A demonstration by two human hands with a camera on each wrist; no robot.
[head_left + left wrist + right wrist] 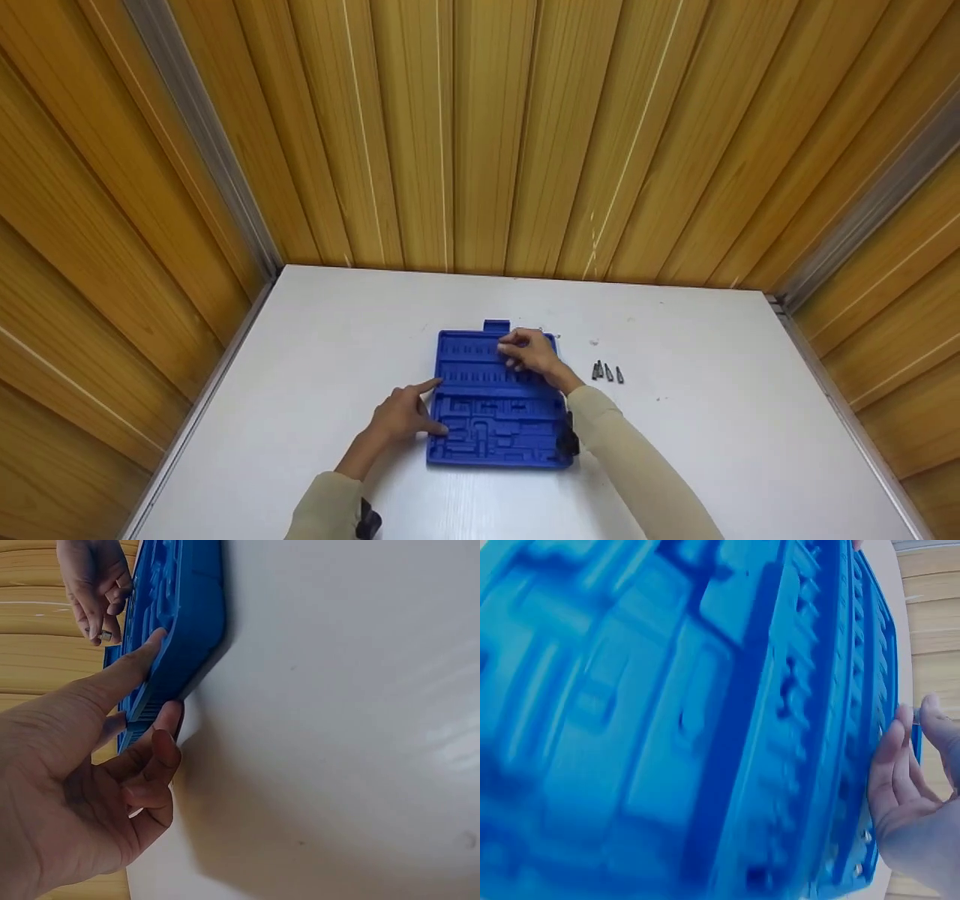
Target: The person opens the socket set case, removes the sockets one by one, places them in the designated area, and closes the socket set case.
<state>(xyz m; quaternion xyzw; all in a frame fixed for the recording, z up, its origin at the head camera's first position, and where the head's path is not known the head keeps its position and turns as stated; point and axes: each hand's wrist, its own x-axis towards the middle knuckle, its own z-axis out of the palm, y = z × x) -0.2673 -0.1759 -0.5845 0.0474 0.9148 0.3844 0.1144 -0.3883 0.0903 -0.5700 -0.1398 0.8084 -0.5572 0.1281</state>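
A blue moulded tool case (499, 391) lies open on the table, its slots and shaped recesses facing up. My left hand (401, 414) holds its left edge; in the left wrist view the thumb (131, 675) lies over the rim and a fingertip touches the outer wall. Over the upper slotted half, my right hand (531, 352) pinches a small metal bit (106, 635) between thumb and fingertips. The bit's exact type is too small to tell. In the right wrist view, small shiny pieces (857, 868) sit in slots below the right hand (911, 787).
Several dark, pointed metal bits (608, 373) lie on the white table (720, 420) to the right of the case. A tab (496, 326) sticks out from the case's far edge. Wood-patterned panels (487, 135) stand behind the table and at both sides.
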